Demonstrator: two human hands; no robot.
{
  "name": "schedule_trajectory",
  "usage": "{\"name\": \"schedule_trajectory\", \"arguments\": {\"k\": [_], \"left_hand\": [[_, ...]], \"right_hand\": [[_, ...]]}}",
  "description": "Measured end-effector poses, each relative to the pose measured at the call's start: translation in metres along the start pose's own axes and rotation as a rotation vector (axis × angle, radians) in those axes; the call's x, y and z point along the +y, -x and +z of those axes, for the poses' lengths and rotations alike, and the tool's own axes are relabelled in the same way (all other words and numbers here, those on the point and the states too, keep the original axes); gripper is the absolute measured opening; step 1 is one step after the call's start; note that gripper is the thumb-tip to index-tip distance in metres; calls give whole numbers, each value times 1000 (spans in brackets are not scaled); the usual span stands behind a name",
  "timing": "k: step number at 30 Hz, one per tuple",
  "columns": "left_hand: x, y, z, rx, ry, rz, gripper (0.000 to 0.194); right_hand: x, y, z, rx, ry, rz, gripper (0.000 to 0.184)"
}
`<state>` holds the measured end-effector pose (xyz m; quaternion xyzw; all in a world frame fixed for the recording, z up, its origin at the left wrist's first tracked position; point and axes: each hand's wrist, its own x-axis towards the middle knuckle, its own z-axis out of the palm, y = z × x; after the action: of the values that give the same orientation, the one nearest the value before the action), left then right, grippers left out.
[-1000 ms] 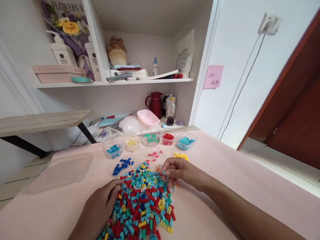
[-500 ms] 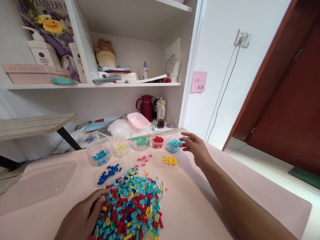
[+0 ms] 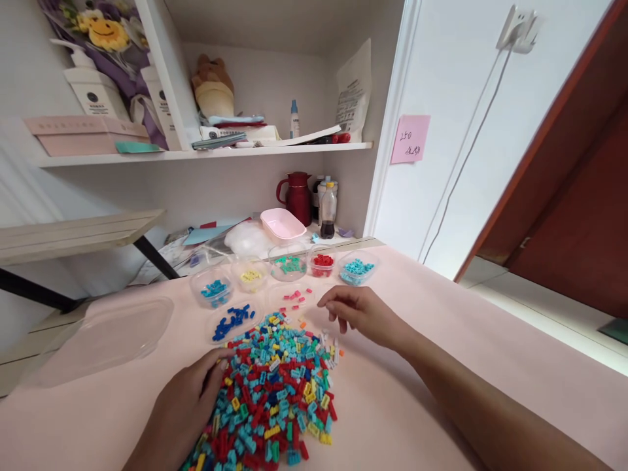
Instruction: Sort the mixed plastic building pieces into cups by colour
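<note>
A mixed heap of small toy building bricks [image 3: 275, 392] in red, light blue, yellow, green and white lies on the pink tabletop. My left hand [image 3: 179, 409] rests against the heap's left side, its thumb and forefinger loosely apart with no brick visible between them. Beyond the heap's far right edge hovers my right hand [image 3: 363, 317], fingers loosely bent and apart, holding nothing I can see. It hides the yellow bricks behind it. Closest to it are the light blue bricks [image 3: 357, 268] in a clear tub and the pink bricks [image 3: 295, 298] on a shallow clear dish.
Farther back stand clear tubs of red bricks [image 3: 322, 263], green bricks [image 3: 288, 264], pale yellow bricks [image 3: 250, 276] and blue bricks [image 3: 214, 289]. Dark blue bricks [image 3: 234, 322] lie in a shallow dish. A large clear lid [image 3: 105, 337] is at left, a pink basin [image 3: 282, 226] behind.
My right hand has drawn back from the light blue tub, toward the heap and over the yellow bricks. My left hand stays by the heap. The view has shifted slightly.
</note>
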<state>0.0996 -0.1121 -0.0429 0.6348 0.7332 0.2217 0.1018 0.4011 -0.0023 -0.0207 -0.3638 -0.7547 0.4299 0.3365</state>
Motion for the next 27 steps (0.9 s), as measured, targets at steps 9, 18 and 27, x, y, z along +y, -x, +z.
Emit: {"name": "schedule_trajectory", "arguments": {"k": [9,18,27], "left_hand": [[1,0,-1,-51,-17,-27,37],[3,2,-3,-59,-36,-34,37],[3,1,-3,-58,-41,-19,37]], "right_hand": [[-8,8,11,-231,509,-284,17],[2,9,6,-330,568,-248,26],[-1,9,3,-289,673,-163,16]]}}
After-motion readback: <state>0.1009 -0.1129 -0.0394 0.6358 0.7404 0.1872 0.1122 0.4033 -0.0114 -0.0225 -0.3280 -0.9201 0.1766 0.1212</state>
